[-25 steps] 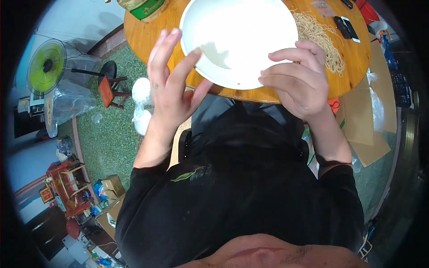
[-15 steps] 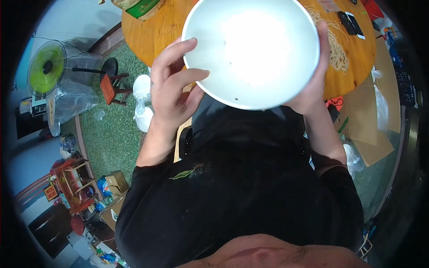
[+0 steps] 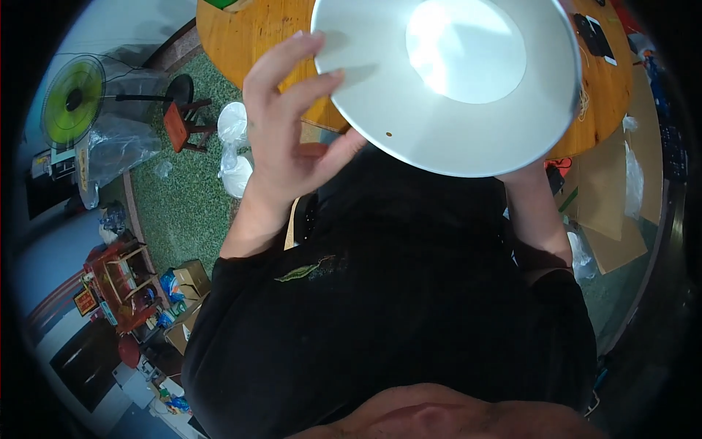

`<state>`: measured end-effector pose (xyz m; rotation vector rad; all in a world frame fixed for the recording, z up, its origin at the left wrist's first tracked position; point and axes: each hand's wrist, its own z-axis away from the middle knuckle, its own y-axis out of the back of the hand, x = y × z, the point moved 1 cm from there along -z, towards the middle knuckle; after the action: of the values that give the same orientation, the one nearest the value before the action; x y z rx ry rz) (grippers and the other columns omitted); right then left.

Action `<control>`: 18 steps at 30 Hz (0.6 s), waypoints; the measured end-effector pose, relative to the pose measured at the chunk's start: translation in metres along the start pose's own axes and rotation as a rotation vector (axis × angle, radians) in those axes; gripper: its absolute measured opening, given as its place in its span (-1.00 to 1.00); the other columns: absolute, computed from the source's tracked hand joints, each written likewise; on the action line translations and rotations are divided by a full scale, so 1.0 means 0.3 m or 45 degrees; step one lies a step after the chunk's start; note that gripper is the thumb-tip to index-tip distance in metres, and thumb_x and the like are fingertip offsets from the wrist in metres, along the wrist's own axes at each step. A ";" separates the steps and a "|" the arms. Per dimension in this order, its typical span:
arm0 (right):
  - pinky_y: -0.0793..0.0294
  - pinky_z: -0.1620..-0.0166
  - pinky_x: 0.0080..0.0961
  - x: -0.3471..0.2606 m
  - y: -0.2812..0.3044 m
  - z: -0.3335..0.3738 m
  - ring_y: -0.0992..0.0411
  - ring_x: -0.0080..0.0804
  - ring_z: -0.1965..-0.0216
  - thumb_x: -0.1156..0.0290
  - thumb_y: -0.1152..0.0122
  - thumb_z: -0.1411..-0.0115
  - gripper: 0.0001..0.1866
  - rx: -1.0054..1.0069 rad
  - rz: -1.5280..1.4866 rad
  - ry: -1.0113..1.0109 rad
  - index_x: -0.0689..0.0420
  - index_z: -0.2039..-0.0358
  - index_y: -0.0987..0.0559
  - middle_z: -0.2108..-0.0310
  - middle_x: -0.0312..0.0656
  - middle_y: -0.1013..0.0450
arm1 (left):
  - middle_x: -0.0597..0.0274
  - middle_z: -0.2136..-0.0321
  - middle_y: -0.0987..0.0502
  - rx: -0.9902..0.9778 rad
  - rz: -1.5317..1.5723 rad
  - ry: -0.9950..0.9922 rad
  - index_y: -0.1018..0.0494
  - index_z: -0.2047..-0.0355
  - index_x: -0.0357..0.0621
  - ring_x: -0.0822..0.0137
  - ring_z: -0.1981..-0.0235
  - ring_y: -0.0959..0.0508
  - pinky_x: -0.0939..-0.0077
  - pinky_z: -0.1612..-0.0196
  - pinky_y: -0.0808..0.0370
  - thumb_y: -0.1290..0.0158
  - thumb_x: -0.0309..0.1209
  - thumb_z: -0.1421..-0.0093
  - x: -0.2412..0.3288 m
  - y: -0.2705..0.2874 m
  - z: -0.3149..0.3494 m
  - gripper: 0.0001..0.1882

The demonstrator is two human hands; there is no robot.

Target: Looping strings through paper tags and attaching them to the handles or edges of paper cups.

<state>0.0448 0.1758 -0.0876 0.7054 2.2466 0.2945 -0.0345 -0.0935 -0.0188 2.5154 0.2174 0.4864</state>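
A wide white bowl-shaped piece (image 3: pixel 453 146) is tilted in front of me, its pale inside facing up to me. Its sloping wall runs down to a bright round bottom, and one small brown spot shows near the rim. My left hand (image 3: pixel 285 135) is at its left edge with fingers spread. Two fingertips overlap the rim and cast shadows on the wall; the thumb tip is by the lower rim. At the lower right, my right hand (image 3: pixel 525 173) supports the piece from behind. Its fingers are hidden by the wall.
Beyond the piece stands a round wooden table (image 3: pixel 252 55), with a phone (image 3: pixel 599 40) and pale cord-like strands (image 3: pixel 583 104) on it. A floor fan (image 3: pixel 74 99), a small stool (image 3: pixel 178 124) and white round items (image 3: pixel 233 124) are at left. Opened cardboard (image 3: pixel 607 190) lies at right.
The white piece has tilted and shifted right, so its sloping wall and round bottom now show. My left fingers have spread and moved slightly up; my right fingers have gone out of sight behind it.
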 end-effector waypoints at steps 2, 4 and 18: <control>-0.34 -0.31 -0.05 0.003 0.005 -0.003 -0.28 -0.02 -0.33 0.23 -0.66 0.04 0.33 0.029 0.014 0.002 0.23 -0.45 0.20 -0.36 0.15 -0.09 | -0.05 -0.19 -0.42 -0.178 -0.278 -0.129 -0.49 -0.02 -0.12 -0.16 -0.30 -0.37 -0.07 -0.27 -0.37 -0.47 -0.05 -0.01 0.049 0.031 -0.022 -0.33; -0.34 -0.30 -0.06 -0.003 0.015 -0.011 -0.29 -0.03 -0.32 0.23 -0.66 0.03 0.31 0.060 0.035 0.017 0.23 -0.44 0.19 -0.35 0.15 -0.09 | -0.05 -0.13 -0.48 -0.230 -0.250 -0.185 -0.54 0.07 -0.12 -0.14 -0.25 -0.41 -0.06 -0.25 -0.37 -0.45 -0.06 -0.03 0.080 0.032 -0.032 -0.43; -0.23 -0.43 -0.20 0.051 0.085 -0.142 -0.13 -0.21 -0.46 -0.20 -0.69 0.31 0.38 -0.312 -1.468 -0.637 0.24 -0.42 -0.20 -0.39 -0.11 -0.22 | 0.26 0.41 -0.69 -0.251 0.674 0.187 -0.55 0.43 -0.10 -0.03 -0.02 -0.66 -0.16 -0.42 -0.17 -0.22 -0.60 -0.17 -0.014 0.033 -0.019 -0.89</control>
<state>0.0156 0.2056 -0.0566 -0.6190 1.7427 -0.1702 -0.0401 -0.1000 -0.0101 2.3268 -0.4346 0.8548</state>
